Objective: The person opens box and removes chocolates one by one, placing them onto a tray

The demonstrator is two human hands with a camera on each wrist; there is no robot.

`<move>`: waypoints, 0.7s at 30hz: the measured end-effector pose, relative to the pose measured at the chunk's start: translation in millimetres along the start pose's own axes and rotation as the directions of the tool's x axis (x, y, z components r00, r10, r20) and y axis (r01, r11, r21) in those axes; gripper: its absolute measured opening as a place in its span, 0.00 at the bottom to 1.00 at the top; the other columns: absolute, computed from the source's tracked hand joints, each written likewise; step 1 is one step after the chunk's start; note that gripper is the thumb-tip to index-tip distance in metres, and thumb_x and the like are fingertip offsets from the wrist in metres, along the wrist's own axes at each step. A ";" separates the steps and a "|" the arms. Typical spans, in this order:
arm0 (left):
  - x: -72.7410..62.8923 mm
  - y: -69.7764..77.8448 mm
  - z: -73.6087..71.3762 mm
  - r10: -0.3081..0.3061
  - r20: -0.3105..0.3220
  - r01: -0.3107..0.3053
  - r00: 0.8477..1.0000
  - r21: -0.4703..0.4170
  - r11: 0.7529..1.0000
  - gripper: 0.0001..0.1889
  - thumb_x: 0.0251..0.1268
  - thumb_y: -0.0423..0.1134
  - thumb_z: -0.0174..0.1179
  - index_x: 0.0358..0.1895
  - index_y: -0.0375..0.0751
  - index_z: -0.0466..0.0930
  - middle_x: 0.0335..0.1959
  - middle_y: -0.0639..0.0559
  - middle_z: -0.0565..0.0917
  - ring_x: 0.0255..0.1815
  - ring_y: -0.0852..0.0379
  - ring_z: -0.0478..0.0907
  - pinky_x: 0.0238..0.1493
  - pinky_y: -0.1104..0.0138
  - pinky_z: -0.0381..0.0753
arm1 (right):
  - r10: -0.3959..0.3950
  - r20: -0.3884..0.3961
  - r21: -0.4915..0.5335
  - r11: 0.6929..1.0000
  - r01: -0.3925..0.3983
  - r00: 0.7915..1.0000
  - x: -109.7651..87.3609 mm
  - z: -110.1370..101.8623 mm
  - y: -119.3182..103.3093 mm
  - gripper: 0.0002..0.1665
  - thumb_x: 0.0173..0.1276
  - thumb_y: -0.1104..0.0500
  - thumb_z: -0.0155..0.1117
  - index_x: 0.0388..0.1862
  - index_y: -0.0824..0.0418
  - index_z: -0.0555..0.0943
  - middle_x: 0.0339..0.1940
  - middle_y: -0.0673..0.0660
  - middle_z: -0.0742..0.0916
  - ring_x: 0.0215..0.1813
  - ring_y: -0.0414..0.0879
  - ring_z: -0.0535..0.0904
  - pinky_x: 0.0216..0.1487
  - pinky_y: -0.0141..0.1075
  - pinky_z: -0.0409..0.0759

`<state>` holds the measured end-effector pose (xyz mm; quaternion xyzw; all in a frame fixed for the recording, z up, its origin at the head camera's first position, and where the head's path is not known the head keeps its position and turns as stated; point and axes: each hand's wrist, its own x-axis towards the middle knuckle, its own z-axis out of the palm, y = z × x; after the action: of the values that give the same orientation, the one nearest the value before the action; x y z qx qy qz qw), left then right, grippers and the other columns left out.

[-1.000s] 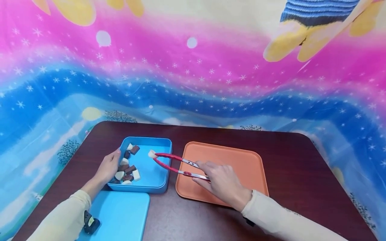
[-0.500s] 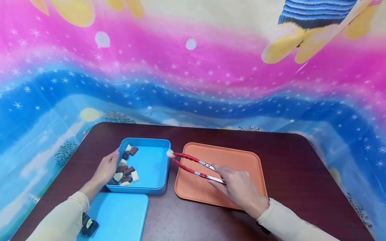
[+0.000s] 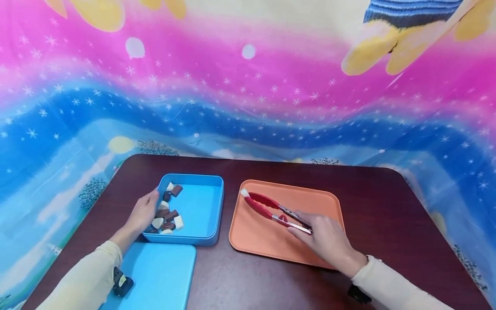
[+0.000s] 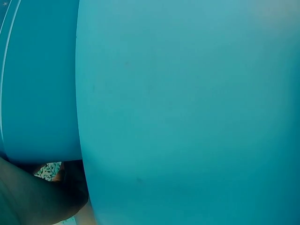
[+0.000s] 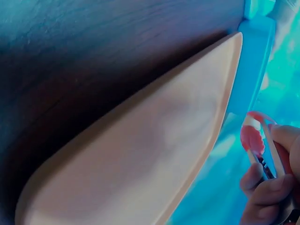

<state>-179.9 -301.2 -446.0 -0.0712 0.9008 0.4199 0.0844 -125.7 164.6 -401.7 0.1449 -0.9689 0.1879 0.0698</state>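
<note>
My right hand (image 3: 329,241) grips red-and-silver tongs (image 3: 260,208) by their metal arms, over the orange tray (image 3: 310,252). A small white chocolate (image 3: 244,192) is pinched between the red tips, above the tray's far left corner. In the right wrist view my fingers (image 5: 274,185) wrap the tongs (image 5: 253,140). My left hand (image 3: 142,212) holds the left wall of a blue box (image 3: 219,206), fingers at the rim. Several brown and white chocolates (image 3: 168,214) lie along that side inside. The left wrist view is mostly filled by blue plastic.
A flat blue lid (image 3: 164,275) lies in front of the box at the near left. Box, lid and tray share a dark brown table (image 3: 228,280). A patterned cloth (image 3: 248,107) hangs behind it.
The right hand has carried the tongs and white chocolate rightward, from over the box to over the tray. The left hand stays at the box's left wall.
</note>
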 end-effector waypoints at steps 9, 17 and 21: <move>-0.2 0.1 -0.1 -0.011 0.006 0.011 1.000 -0.003 1.000 0.37 0.83 0.58 0.19 0.81 0.33 0.40 0.82 0.30 0.48 0.82 0.29 0.45 0.79 0.36 0.49 | 0.142 0.160 0.154 0.974 -0.167 0.977 10.6 -4.6 17.2 0.25 0.65 0.46 0.74 0.59 0.51 0.86 0.35 0.48 0.90 0.21 0.38 0.69 0.18 0.30 0.65; -1.6 1.1 -2.5 -0.004 0.006 0.004 1.000 0.010 1.000 0.37 0.84 0.57 0.19 0.81 0.33 0.40 0.82 0.29 0.48 0.82 0.28 0.44 0.79 0.36 0.49 | 0.088 0.220 0.269 0.952 -0.147 0.971 21.1 3.0 30.3 0.20 0.68 0.47 0.71 0.54 0.55 0.88 0.24 0.46 0.83 0.20 0.37 0.63 0.20 0.28 0.62; -2.0 1.9 0.0 -0.006 0.013 0.006 1.000 -0.014 1.000 0.36 0.84 0.58 0.21 0.82 0.36 0.40 0.82 0.31 0.49 0.82 0.28 0.45 0.78 0.34 0.50 | 0.073 0.240 0.275 0.951 -0.140 0.968 25.1 2.4 33.7 0.20 0.69 0.47 0.70 0.54 0.55 0.88 0.21 0.46 0.78 0.21 0.37 0.63 0.21 0.29 0.62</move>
<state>-178.3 -299.9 -444.1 -0.0717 0.8971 0.4263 0.0911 -160.0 187.2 -410.7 0.1212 -0.9389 0.3136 -0.0738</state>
